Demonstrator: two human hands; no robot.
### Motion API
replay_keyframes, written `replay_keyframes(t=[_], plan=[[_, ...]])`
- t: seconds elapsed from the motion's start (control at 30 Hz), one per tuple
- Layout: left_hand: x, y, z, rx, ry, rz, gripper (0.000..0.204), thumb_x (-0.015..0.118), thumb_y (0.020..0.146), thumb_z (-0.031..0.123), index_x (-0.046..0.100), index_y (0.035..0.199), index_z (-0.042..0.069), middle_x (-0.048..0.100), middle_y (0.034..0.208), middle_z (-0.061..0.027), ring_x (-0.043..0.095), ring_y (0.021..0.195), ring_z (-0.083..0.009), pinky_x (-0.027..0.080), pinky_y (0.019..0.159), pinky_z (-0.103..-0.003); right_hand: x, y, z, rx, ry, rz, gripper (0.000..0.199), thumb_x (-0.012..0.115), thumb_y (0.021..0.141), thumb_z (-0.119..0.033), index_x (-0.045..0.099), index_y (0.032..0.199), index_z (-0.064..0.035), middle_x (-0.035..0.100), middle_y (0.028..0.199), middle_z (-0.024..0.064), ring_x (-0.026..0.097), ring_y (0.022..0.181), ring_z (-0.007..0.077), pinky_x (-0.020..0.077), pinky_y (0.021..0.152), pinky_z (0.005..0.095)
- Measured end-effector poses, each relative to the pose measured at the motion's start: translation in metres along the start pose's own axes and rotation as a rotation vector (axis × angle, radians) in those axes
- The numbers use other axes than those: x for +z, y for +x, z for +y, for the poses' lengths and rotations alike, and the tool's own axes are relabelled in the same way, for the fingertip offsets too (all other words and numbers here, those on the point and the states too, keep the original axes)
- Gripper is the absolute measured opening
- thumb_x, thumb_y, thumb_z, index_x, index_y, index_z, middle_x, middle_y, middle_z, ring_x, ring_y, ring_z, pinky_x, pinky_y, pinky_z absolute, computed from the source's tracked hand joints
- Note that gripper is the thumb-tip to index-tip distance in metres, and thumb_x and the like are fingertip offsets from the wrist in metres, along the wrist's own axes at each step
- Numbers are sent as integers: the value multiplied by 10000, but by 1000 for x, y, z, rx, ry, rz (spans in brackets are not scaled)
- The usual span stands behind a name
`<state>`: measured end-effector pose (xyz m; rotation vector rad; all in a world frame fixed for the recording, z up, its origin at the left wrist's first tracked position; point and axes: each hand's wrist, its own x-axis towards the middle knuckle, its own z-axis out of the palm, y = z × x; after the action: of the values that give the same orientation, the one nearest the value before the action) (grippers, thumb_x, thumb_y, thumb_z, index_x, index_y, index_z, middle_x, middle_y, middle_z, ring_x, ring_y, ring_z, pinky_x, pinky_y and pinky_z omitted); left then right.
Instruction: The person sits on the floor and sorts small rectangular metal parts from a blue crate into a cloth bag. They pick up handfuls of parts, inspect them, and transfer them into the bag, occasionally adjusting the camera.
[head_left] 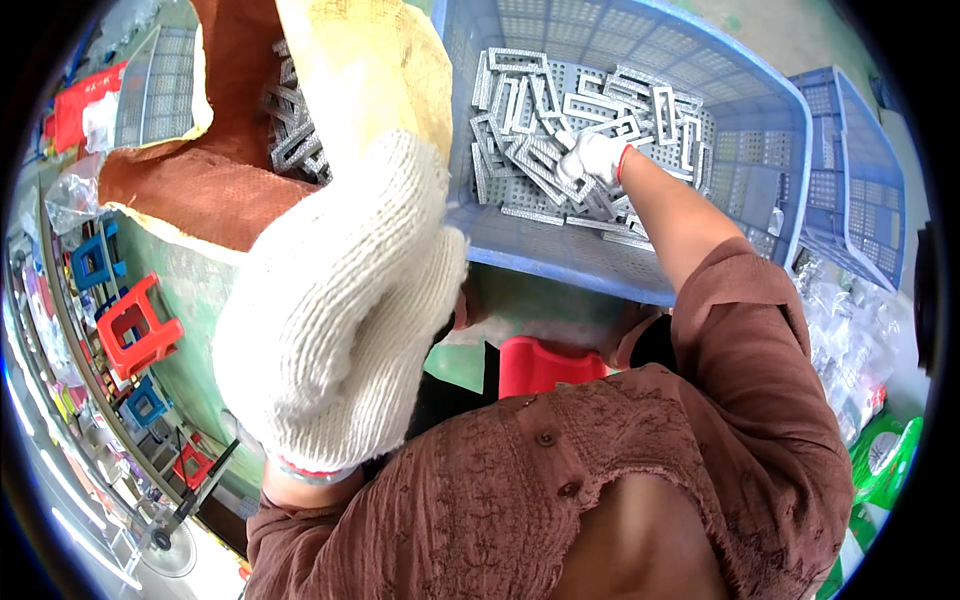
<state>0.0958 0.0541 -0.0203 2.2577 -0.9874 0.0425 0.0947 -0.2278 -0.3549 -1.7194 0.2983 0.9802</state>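
Above a green floor [195, 310], silver metal frames [535, 165] lie in a blue crate [580, 284], far right, under the right hand [597, 160], grip unclear; the left hand [335, 310] overlaps a sack [372, 60], hold hidden. Separating frames singly should limit snagging.

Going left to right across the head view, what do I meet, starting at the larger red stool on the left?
Larger red stool → white-gloved left hand → white-gloved right hand → outer blue crate.
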Motion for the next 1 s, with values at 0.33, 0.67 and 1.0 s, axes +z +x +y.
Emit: replay_keyframes(t=[0.33, 0.67, 1.0], plan=[[15, 2, 26, 357, -171, 365, 297, 747, 834, -64, 690, 1125, -36, 701, 1151, -154, 661, 1107, -268, 496, 987, -366, -22, -113, -76, -551, 885, 42, 416, 719, 785, -26, 659, 1196, -6, 726, 1045, 109, 706, 916, 195, 588, 808, 330], [34, 27, 78, -295, -947, -425, 560, 710, 935, 270, 518, 1348, -55, 664, 1121, -103, 649, 952, -135, 549, 765, -274, 27, -269, -102, -921, 1176, 7, 441, 649, 787, -80, 630, 1206, 56, 710, 1084, 196, 707, 970, 319, 583, 875, 472], [44, 29, 125, -35, -448, -263, 615, 771, 825, 146, 521, 1350, -54, 665, 966, -65, 617, 782, -103, 511, 649, -247, 70, -311, -100, -1060, 1340, 47, 320, 592, 950, -140, 609, 1224, 22, 707, 1043, 147, 710, 899, 261, 601, 815, 409]])
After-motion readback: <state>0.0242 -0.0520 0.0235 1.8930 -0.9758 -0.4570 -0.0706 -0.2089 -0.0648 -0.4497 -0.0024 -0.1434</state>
